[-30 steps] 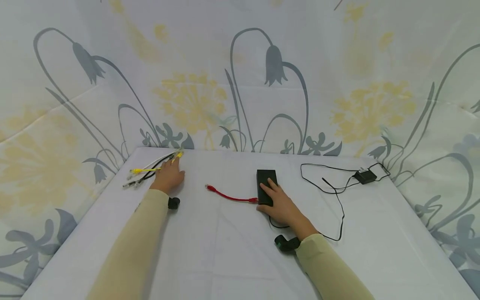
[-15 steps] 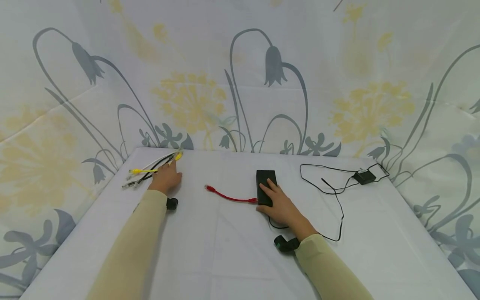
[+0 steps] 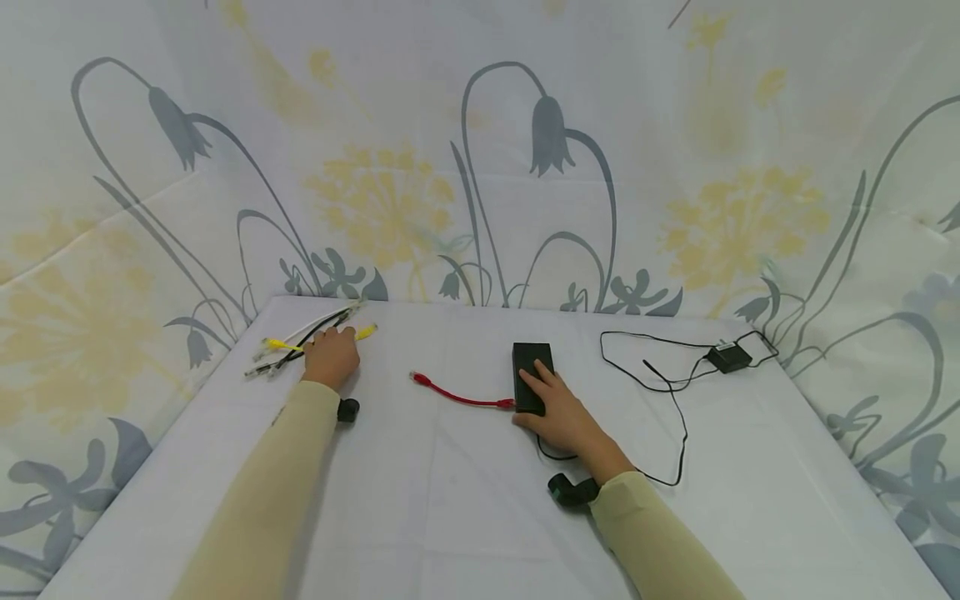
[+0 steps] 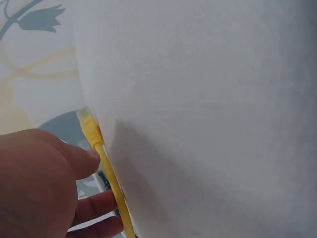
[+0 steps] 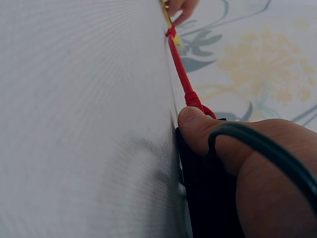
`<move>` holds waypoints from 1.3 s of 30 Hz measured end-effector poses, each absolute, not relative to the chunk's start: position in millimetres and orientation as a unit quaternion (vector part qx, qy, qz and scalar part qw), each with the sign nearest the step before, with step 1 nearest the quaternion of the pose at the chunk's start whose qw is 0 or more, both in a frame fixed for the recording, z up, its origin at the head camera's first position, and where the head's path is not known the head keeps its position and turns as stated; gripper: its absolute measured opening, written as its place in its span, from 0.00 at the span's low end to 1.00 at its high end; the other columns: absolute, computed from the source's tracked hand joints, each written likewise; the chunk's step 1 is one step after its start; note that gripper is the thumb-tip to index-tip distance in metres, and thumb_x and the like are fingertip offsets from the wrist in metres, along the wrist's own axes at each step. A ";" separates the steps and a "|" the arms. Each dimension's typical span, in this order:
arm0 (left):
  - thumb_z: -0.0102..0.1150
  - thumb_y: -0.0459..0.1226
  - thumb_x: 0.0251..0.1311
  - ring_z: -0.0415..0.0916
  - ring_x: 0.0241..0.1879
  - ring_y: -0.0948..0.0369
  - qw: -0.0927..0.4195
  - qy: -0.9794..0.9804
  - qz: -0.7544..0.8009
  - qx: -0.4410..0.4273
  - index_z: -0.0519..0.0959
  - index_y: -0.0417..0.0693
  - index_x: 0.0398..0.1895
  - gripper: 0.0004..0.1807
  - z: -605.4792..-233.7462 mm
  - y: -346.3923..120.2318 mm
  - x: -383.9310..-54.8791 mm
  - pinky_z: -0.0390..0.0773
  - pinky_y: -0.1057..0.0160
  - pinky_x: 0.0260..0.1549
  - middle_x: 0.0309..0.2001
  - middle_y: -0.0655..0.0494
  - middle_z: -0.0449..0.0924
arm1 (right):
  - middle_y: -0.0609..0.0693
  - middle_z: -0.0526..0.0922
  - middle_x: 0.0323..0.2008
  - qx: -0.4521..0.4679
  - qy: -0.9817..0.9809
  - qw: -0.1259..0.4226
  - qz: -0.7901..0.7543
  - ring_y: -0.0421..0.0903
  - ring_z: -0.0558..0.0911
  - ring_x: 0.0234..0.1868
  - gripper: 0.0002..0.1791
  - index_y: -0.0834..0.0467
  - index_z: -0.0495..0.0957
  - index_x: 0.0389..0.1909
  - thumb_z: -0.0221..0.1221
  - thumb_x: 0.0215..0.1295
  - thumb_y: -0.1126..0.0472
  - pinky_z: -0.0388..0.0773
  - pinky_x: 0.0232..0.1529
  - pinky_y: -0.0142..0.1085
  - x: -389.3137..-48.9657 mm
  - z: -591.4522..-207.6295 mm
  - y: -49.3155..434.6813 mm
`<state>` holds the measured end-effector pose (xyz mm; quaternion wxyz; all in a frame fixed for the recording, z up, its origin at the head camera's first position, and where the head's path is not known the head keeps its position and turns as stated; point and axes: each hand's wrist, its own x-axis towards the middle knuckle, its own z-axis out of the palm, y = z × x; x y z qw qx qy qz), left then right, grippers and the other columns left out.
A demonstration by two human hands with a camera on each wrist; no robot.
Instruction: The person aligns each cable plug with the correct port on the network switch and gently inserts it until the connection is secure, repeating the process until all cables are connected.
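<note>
My left hand [image 3: 330, 358] pinches a yellow network cable [image 4: 115, 186] at the far left of the table, thumb on one side and fingers on the other. The cable's plugs stick out on both sides of the hand. Beside it lies a bundle of black and white cables [image 3: 288, 358], partly hidden by the hand. My right hand [image 3: 561, 410] rests with spread fingers on a flat black box [image 3: 531, 354], its thumb at the near edge. A short red network cable [image 3: 463, 400] runs from the box's left side, its other plug loose on the table.
A black power adapter [image 3: 729, 357] lies at the back right, its thin black cord [image 3: 684, 433] looping over the white tabletop [image 3: 420, 517] and passing under the right wrist. A flower-patterned cloth [image 3: 480, 200] hangs along the table's back edge.
My left hand has drawn the yellow cable a little toward me and to the right, off the bundle. Its far plug now points right. The right hand and the black box stay still.
</note>
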<state>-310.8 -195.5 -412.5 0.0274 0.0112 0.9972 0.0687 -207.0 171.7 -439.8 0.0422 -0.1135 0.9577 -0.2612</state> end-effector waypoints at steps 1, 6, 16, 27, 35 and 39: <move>0.37 0.34 0.65 0.61 0.55 0.34 0.024 0.997 0.067 0.010 0.66 0.38 0.58 0.20 -412.3 -194.7 -310.2 0.60 0.34 0.51 0.53 0.31 0.67 | 0.47 0.41 0.72 -0.114 0.958 0.041 -0.261 0.58 0.46 0.71 0.42 0.44 0.52 0.69 0.59 0.56 0.42 0.56 0.62 0.60 -206.9 -440.3 171.7; 0.35 0.36 0.66 0.62 0.54 0.34 0.022 0.997 0.069 0.009 0.68 0.39 0.57 0.20 -412.3 -189.9 -309.7 0.60 0.34 0.51 0.52 0.32 0.68 | 0.47 0.42 0.72 -0.113 0.958 0.041 -0.261 0.58 0.46 0.71 0.42 0.43 0.52 0.69 0.59 0.55 0.42 0.56 0.62 0.60 -206.8 -440.8 172.0; 0.41 0.36 0.65 0.67 0.48 0.42 0.010 0.996 0.079 0.039 0.74 0.43 0.52 0.16 -414.0 -183.1 -313.9 0.65 0.40 0.46 0.48 0.39 0.73 | 0.47 0.42 0.72 -0.113 0.958 0.038 -0.259 0.59 0.46 0.71 0.42 0.44 0.53 0.69 0.59 0.55 0.42 0.55 0.62 0.61 -207.5 -438.9 172.3; 0.43 0.36 0.64 0.69 0.44 0.45 0.014 0.993 0.096 0.064 0.73 0.39 0.46 0.13 -420.8 -182.1 -318.7 0.67 0.44 0.43 0.41 0.42 0.72 | 0.48 0.42 0.72 -0.121 0.957 0.039 -0.260 0.59 0.46 0.71 0.41 0.44 0.52 0.69 0.58 0.56 0.42 0.54 0.62 0.60 -207.0 -440.3 173.4; 0.42 0.37 0.61 0.74 0.40 0.46 -0.006 0.992 0.101 0.075 0.71 0.39 0.42 0.12 -418.0 -177.2 -317.7 0.69 0.46 0.40 0.39 0.43 0.77 | 0.48 0.42 0.72 -0.122 0.958 0.035 -0.258 0.59 0.47 0.71 0.41 0.44 0.53 0.69 0.58 0.56 0.42 0.55 0.62 0.60 -208.1 -441.8 173.2; 0.42 0.37 0.62 0.76 0.37 0.47 -0.011 0.990 0.112 0.080 0.70 0.39 0.43 0.12 -414.8 -174.2 -315.8 0.69 0.48 0.41 0.36 0.42 0.79 | 0.48 0.43 0.72 -0.123 0.957 0.034 -0.260 0.59 0.47 0.71 0.41 0.45 0.53 0.69 0.58 0.56 0.42 0.55 0.62 0.60 -208.2 -442.0 173.2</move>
